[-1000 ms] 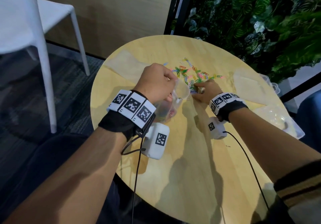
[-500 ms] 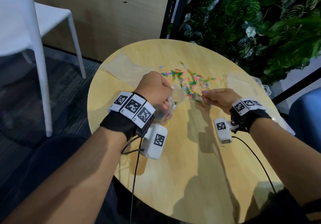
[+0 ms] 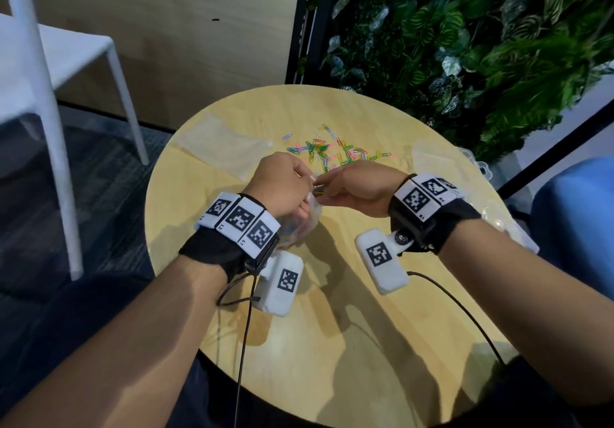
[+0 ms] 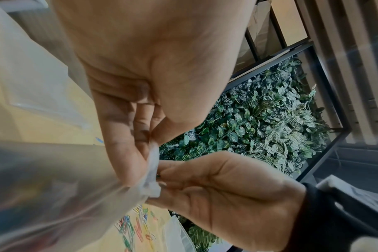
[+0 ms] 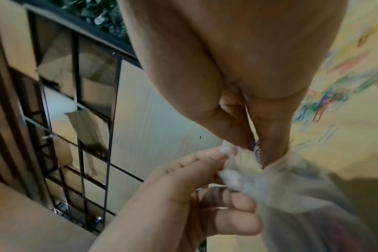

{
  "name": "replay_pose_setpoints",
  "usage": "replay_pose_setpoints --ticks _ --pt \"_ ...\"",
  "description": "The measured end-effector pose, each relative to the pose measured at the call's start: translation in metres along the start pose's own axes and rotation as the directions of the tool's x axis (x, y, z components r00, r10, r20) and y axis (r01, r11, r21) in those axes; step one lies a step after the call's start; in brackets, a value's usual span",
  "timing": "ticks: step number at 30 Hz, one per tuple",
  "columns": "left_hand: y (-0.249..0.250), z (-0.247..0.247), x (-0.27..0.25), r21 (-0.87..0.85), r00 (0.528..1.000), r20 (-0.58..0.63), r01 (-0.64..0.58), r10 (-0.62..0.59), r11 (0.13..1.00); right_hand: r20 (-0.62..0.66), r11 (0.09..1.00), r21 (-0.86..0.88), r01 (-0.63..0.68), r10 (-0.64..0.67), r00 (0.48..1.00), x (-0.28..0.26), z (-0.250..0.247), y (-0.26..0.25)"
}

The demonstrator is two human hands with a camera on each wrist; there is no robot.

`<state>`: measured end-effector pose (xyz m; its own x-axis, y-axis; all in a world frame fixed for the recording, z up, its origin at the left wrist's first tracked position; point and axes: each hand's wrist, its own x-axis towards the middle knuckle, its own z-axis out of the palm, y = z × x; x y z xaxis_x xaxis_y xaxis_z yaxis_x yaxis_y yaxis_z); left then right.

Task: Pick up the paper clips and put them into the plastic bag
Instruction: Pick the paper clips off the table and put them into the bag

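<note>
Head view: left hand [image 3: 285, 183] is pinching the plastic bag [image 3: 304, 225] open, right hand [image 3: 360, 190] is feeding pinched clips [image 5: 257, 150] in; many paper clips [image 3: 335, 152] are waiting.

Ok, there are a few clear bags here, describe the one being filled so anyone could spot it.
On the round wooden table, look where both hands meet near the middle. The plastic bag hangs from the left hand, lifted and bunched, while the other clear bags lie flat.

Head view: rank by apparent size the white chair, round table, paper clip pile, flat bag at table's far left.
1. round table
2. white chair, cropped, nearly comparable
3. flat bag
4. paper clip pile, similar spread, so uncertain
</note>
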<state>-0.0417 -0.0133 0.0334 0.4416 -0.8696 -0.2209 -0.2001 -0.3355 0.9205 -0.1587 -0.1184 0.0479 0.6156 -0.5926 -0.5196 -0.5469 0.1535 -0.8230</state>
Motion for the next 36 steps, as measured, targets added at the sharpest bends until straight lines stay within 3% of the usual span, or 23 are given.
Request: replay_pose_setpoints --ticks 3,6,10,13,15,16,18,20,23,26,29,33,36 --pt "-0.001 -0.005 0.002 0.018 0.999 -0.007 -0.033 0.033 0.999 -0.098 0.998 -0.061 0.024 -0.03 0.995 0.001 0.001 -0.002" --pt "-0.002 -0.009 0.003 0.06 0.998 -0.027 -0.054 0.056 0.997 -0.159 0.964 -0.221 0.145 -0.182 0.97 0.003 -0.003 0.002" --pt "-0.003 -0.015 -0.005 0.051 0.997 -0.028 -0.065 0.067 0.997 -0.029 0.85 -0.464 0.25 -0.297 0.954 0.0 -0.004 0.0" --pt "-0.006 -0.022 -0.005 0.069 0.992 -0.087 -0.083 0.089 0.994 0.052 0.893 -0.317 0.319 -0.319 0.946 0.003 -0.009 -0.009" --pt "-0.01 -0.031 -0.002 0.112 0.979 -0.164 -0.103 0.12 0.988 -0.036 0.924 -0.191 0.332 -0.344 0.938 0.022 -0.019 -0.015" --pt "-0.011 -0.036 -0.002 0.133 0.971 -0.194 -0.112 0.137 0.985 -0.113 0.915 -0.227 0.332 -0.364 0.925 0.038 -0.026 -0.016" --pt "-0.015 -0.046 0.0 0.138 0.961 -0.233 -0.118 0.149 0.983 -0.248 0.813 -0.53 0.243 -0.422 0.872 0.081 -0.045 -0.014" --pt "-0.019 -0.055 0.002 0.132 0.957 -0.251 -0.113 0.143 0.985 -0.264 0.623 -0.775 0.101 -0.465 0.845 0.118 -0.058 -0.013" --pt "-0.023 -0.066 0.006 0.159 0.953 -0.265 -0.107 0.147 0.981 -0.278 0.564 -0.826 0.017 -0.432 0.858 0.165 -0.069 -0.013" --pt "-0.025 -0.07 0.013 0.148 0.953 -0.276 -0.087 0.125 0.985 -0.258 0.51 -0.858 -0.065 -0.317 0.913 0.2 -0.071 -0.018" --pt "-0.028 -0.069 0.022 0.131 0.956 -0.272 -0.072 0.106 0.989 -0.158 0.4 -0.916 -0.034 -0.281 0.947 0.214 -0.057 -0.026" --pt "-0.027 -0.065 0.027 0.114 0.965 -0.249 -0.055 0.082 0.992 -0.013 0.317 -0.943 0.098 -0.33 0.944 0.221 -0.03 -0.035" --pt "-0.024 -0.06 0.026 0.136 0.97 -0.222 -0.07 0.099 0.988 0.125 0.167 -0.97 0.178 -0.285 0.95 0.218 -0.01 -0.025"
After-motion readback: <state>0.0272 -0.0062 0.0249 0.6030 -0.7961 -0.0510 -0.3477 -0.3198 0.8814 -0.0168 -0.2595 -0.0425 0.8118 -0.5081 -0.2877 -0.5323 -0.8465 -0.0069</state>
